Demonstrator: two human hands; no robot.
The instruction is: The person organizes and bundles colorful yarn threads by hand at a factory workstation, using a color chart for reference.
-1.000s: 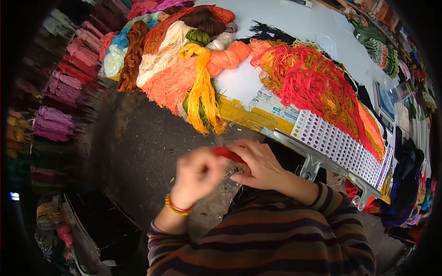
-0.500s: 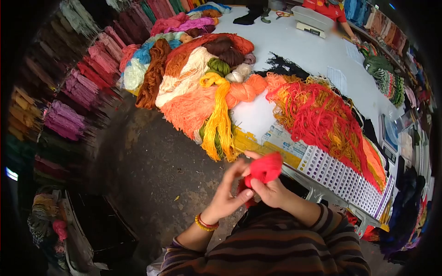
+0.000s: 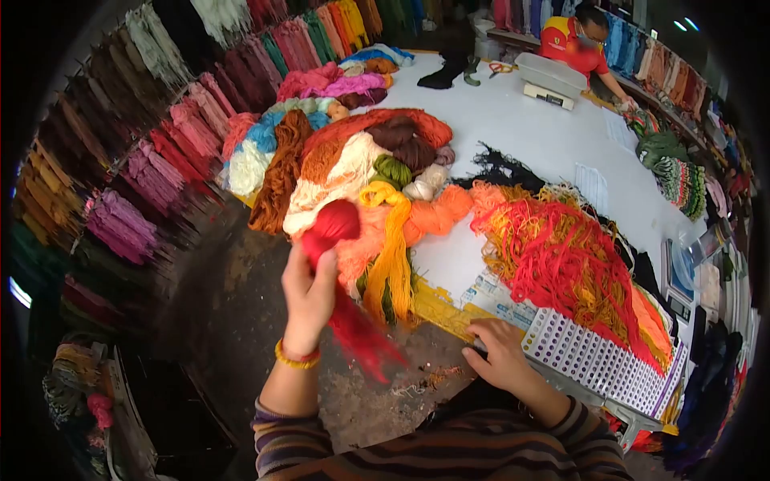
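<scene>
My left hand (image 3: 307, 295) is raised and shut on a red yarn skein (image 3: 330, 227), whose loose tail hangs down past my wrist. My right hand (image 3: 499, 353) rests open on the near edge of the white table (image 3: 521, 132), beside a white perforated board (image 3: 597, 365). Just beyond the raised skein lie orange and yellow yarn bundles (image 3: 393, 232), with a tangled heap of red and orange threads (image 3: 561, 256) to their right.
Several coloured skeins hang on the wall at left (image 3: 152, 168). More yarn piles (image 3: 321, 120) cover the table's far left. Another person in a red shirt (image 3: 573, 44) stands at the far end by a white scale (image 3: 552, 78). Dark floor lies below me.
My left hand has lifted the red skein up and to the left, away from my right hand. My right hand let go and dropped to the table edge. The view tilted upward.
</scene>
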